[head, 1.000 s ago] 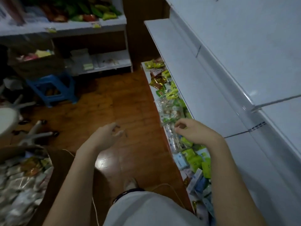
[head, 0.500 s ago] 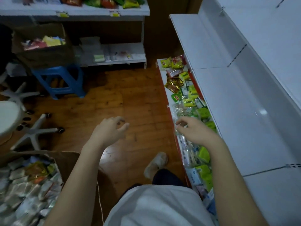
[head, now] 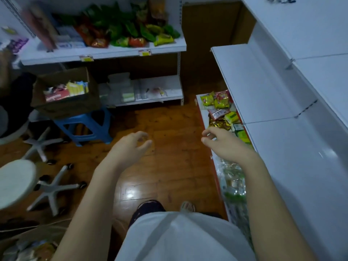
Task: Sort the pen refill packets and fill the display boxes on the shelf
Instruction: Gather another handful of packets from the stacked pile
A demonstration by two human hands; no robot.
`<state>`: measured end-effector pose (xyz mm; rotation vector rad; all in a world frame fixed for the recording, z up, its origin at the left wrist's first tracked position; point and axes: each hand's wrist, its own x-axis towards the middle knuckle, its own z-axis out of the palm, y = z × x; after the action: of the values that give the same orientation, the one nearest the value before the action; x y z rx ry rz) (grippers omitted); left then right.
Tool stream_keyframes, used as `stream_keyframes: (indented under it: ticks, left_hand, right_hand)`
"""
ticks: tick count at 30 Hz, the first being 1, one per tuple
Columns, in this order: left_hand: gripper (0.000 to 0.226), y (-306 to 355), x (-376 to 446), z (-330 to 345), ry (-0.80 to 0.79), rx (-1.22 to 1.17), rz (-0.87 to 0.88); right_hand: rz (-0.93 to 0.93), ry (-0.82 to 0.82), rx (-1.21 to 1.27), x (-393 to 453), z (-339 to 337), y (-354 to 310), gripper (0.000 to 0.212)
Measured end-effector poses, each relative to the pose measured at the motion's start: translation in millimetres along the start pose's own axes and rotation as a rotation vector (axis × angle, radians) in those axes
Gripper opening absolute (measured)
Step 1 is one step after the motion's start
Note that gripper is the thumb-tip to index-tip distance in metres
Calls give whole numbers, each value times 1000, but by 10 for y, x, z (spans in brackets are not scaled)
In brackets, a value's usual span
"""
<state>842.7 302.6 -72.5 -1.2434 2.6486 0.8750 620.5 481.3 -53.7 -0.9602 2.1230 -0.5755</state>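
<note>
Small packets (head: 222,110) in yellow, green, gold and clear wrappers lie in a row on the bottom shelf (head: 204,117) at my right. My right hand (head: 222,142) hovers above the shelf's front edge, fingers loosely curled, holding nothing. My left hand (head: 131,146) hangs over the wooden floor, fingers loosely curled and empty too. Clear packets (head: 231,181) lie on the shelf below my right forearm. At the bottom left, a brown cardboard box (head: 37,232) holds several more packets (head: 28,249).
White bare shelves (head: 263,91) rise on the right. Ahead, a white shelf (head: 113,51) carries snack bags. A cardboard box (head: 66,98) sits on a blue stool (head: 84,127). A white swivel stool (head: 15,181) stands left. My feet (head: 150,206) are on the floor.
My right hand has lifted off the packets on the bottom shelf and now hovers free. The view has tilted up toward the far shelves. My left hand stayed hanging over the floor.
</note>
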Motion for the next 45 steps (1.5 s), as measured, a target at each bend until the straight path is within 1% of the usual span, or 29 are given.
stream_keyframes:
  ticks: [3,4,5,9,13,18,21,22,23,26,29,31,32,35,37,40,42,45]
  left_hand:
    - [47,-49,391,-4,-228,-5,-43]
    - [47,-60,564,-42,-259,-7,-55]
    - [47,-65,747,-97,-256,-6,-62]
    - [48,-104,1605,-354,-240,-7,-37]
    - [49,-108,2552,-586,-239,-16,24]
    - [48,-37,3575,-718,-320,-29,81]
    - [49,99,4062,-855,-421,-13,80]
    - [47,166,4231,-909,-440,-32,92]
    - [46,240,4426,-962,-438,-40,110]
    - [42,462,5104,-1041,-345,25,187]
    - [37,851,5734,-1144,-290,77,273]
    - [34,1264,6097,-1335,-242,98,368]
    - [31,1493,6266,-1454,-193,88,426]
    - [24,2244,6793,-1807,60,46,665]
    - [20,2739,7065,-1978,165,50,818]
    - [15,3398,7417,-2090,247,6,999]
    - [20,3804,7622,-2069,273,-49,1112]
    - [29,4344,7889,-1877,218,-65,1314]
  right_hand:
    - [55,-192,-69,377,-113,-31,39]
    - [76,-226,-71,528,-170,-52,40]
    - [90,-225,-60,686,-231,-73,40]
    - [103,-123,-3,1377,-486,-190,40]
    - [173,-80,35,2046,-715,-308,38]
    - [257,-95,49,2841,-887,-414,40]
    - [297,-140,60,3245,-1109,-458,42]
    - [291,-129,73,3394,-1211,-455,41]
    - [277,-96,87,3551,-1324,-458,39]
    - [237,22,132,4060,-1668,-475,36]
    - [187,65,118,4514,-2057,-487,29]
    - [154,145,141,4745,-2411,-540,17]
    - [124,215,136,4847,-2606,-585,13]
    - [32,460,74,5060,-3225,-764,18]
    - [-10,617,40,5079,-3569,-853,25]
    - [-54,858,-14,5069,-3999,-818,33]
    - [-18,1055,-81,5114,-4238,-665,35]
    - [69,1394,-219,5155,-4504,-339,29]
